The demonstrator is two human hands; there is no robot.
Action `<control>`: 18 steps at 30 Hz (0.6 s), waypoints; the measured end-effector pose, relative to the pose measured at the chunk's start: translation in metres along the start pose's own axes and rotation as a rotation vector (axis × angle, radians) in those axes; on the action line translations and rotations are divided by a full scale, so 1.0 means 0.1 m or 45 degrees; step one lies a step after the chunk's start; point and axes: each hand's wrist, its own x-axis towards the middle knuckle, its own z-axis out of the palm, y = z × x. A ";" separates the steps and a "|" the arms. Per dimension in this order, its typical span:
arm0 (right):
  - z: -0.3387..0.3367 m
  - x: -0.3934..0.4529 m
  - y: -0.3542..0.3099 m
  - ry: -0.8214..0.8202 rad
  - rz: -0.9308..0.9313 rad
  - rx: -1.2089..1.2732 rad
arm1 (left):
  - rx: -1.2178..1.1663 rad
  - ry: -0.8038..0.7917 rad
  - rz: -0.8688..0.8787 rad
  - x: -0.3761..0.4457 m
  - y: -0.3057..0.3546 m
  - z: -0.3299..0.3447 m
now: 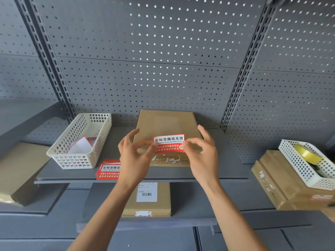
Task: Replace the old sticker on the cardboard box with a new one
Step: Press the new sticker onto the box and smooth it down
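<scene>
A flat cardboard box (165,124) lies on the grey shelf, its near edge facing me. White torn sticker remains (167,159) cling to that front edge. I hold a red and white sticker (169,143) just above the box's near end. My left hand (133,156) pinches its left edge and my right hand (203,153) pinches its right edge between thumb and forefinger. A small stack of matching red stickers (108,169) lies on the shelf to the left of my left hand.
A white plastic basket (85,158) with paper scraps stands left of the box. Another white basket (306,160) with a yellow tape roll (306,153) rests on cartons at the right. A labelled carton (147,200) lies on the lower shelf. A brown carton (18,171) sits far left.
</scene>
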 end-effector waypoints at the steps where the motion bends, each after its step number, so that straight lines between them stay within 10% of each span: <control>1: 0.01 -0.01 0.04 -0.007 0.015 0.002 | -0.005 -0.017 -0.027 -0.02 -0.03 0.01; 18: 0.01 -0.01 -0.03 0.043 -0.046 0.156 | -0.105 0.074 0.017 0.00 0.11 0.07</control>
